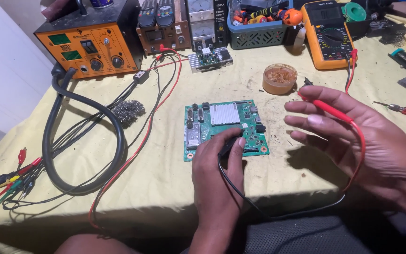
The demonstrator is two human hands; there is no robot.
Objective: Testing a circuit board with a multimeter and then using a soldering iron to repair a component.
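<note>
Circuit board, green, flat on the yellow-clothed counter.
Left hand fingers pinch a black probe at its lower edge, seemingly touching; right hand open, red probe across the fingers. Rigid, light, fragile: hold by edges.

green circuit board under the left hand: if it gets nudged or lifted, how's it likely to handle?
The green circuit board is probably stiff and light: a thin flat panel. It lies flat on the yellow cloth, so it would likely drag, not slide. The left hand presses a black probe onto its edge, likely pinning it.

Head view, steeply down, close
</note>
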